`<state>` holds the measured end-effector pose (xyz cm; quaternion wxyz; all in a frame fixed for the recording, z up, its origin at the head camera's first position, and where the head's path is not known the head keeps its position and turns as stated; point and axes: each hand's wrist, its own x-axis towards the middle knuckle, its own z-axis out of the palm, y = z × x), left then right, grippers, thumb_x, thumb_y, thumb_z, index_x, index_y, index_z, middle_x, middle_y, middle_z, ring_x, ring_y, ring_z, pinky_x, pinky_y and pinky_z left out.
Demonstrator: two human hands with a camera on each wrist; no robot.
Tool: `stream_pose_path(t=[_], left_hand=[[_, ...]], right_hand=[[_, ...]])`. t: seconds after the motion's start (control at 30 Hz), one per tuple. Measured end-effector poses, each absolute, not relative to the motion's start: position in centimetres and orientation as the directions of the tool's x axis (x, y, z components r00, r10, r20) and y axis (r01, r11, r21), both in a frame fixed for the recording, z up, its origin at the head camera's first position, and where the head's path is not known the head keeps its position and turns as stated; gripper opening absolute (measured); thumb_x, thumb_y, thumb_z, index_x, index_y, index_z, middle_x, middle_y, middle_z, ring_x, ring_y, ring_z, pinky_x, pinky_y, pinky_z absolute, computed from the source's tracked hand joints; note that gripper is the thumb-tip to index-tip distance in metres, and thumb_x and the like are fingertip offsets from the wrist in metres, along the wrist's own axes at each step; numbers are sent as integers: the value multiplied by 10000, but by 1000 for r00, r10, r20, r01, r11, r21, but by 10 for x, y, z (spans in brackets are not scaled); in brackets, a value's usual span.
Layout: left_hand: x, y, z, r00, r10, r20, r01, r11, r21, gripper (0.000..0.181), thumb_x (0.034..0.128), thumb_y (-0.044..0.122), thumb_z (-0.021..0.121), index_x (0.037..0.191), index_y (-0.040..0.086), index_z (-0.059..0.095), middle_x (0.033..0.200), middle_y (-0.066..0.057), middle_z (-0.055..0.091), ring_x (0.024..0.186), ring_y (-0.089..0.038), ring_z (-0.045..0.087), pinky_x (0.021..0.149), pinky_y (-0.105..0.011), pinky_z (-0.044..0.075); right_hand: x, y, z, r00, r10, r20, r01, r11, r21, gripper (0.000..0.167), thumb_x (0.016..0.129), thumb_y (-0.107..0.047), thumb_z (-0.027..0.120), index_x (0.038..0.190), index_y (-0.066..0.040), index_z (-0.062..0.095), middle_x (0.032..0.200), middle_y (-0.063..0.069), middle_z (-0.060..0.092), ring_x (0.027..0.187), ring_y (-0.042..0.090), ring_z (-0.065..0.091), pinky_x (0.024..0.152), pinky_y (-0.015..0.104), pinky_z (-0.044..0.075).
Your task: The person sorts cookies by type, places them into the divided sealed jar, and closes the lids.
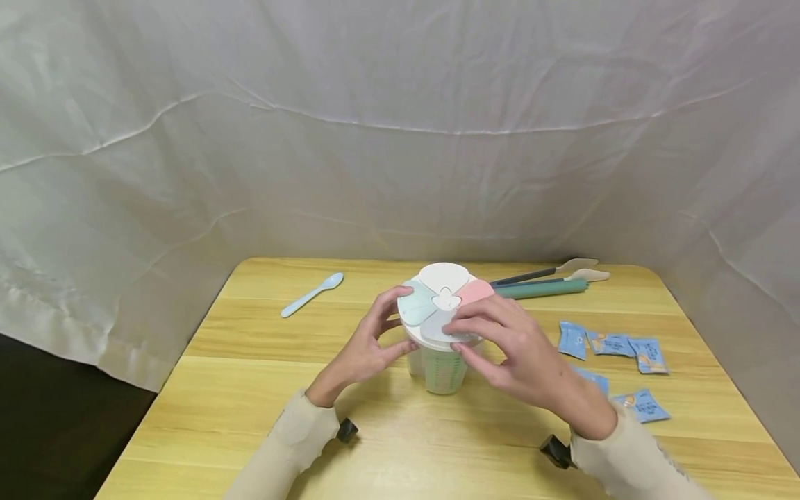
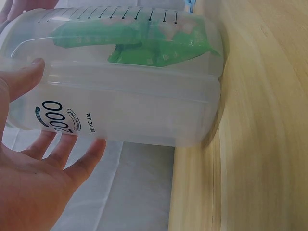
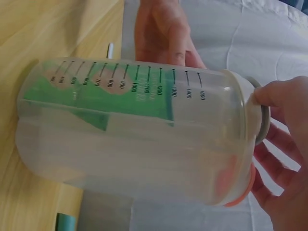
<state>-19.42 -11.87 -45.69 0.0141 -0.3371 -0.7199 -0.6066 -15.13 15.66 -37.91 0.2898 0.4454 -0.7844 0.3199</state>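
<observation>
A clear plastic storage jar (image 1: 442,375) stands upright on the table, with green packets (image 3: 139,98) in its front compartment. Its round lid has petal flaps: white (image 1: 444,276), mint (image 1: 417,304), pink (image 1: 475,292) and a grey flap (image 1: 435,326) at the front. My left hand (image 1: 369,347) holds the jar's upper side, thumb in front and fingers reaching behind. With thumb and fingertips, my right hand (image 1: 521,344) pinches the front edge of the lid at the grey flap. In the right wrist view the grey flap's edge juts out past the rim.
A pale blue spoon (image 1: 312,294) lies at the back left. Behind the jar to the right are a green rod-like thing (image 1: 544,288) and two dark-handled, pale-tipped utensils (image 1: 531,276). Several small blue packets (image 1: 611,344) lie on the right. Grey cloth (image 1: 400,139) hangs behind the table.
</observation>
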Motion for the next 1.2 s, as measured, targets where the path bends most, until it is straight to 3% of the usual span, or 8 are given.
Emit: stream_pose_path(t=[0.13, 0.5, 0.63, 1.03, 1.1, 1.2], left_hand=[[-194, -119, -456, -775, 471, 420, 495, 41, 868, 845, 920, -84, 789, 1628, 81, 357, 1709, -155, 396, 1467, -416, 551, 1195, -448, 535], [-194, -121, -456, -769, 472, 431, 511, 49, 858, 851, 918, -80, 793, 1627, 79, 350, 1703, -173, 397, 1459, -416, 555, 1190, -479, 543], [-194, -122, -455, -766, 470, 439, 517, 44, 855, 857, 910, -92, 795, 1624, 75, 353, 1706, -173, 393, 1462, -413, 553, 1190, -478, 543], [-195, -121, -457, -765, 466, 445, 520, 39, 853, 838, 921, -81, 790, 1621, 82, 361, 1700, -193, 397, 1433, -407, 571, 1169, -535, 545], [-195, -120, -457, -769, 470, 434, 509, 38, 860, 836, 927, -77, 789, 1625, 88, 359, 1704, -175, 396, 1447, -406, 563, 1179, -519, 539], [-195, -120, -457, -775, 471, 421, 496, 40, 868, 844, 925, -74, 794, 1628, 102, 361, 1706, -148, 401, 1463, -401, 553, 1192, -500, 532]], right_hand=[[-150, 156, -382, -418, -500, 758, -890, 394, -231, 284, 1112, -366, 639, 1137, -147, 818, 1160, 20, 775, 1099, 213, 694, 1066, 296, 488], [-157, 148, -401, -278, -417, 865, -933, 332, -140, 261, 1116, -284, 632, 1110, -111, 827, 1107, 70, 779, 1064, 271, 689, 1064, 312, 477], [-159, 147, -406, -257, -404, 878, -939, 318, -128, 247, 1110, -260, 640, 1119, -98, 827, 1104, 83, 777, 1064, 286, 682, 1065, 319, 474], [-159, 154, -387, -280, -484, 829, -935, 333, -121, 300, 1105, -326, 626, 1166, -103, 816, 1143, 63, 789, 1055, 262, 702, 1025, 314, 513], [-162, 160, -383, -305, -489, 817, -932, 330, -151, 334, 1093, -338, 640, 1229, -77, 798, 1187, 78, 787, 1066, 256, 700, 1040, 256, 519], [-170, 172, -380, -398, -458, 795, -906, 333, -262, 352, 1023, -216, 732, 1324, -36, 752, 1269, 114, 768, 1133, 256, 688, 1091, 169, 502]])
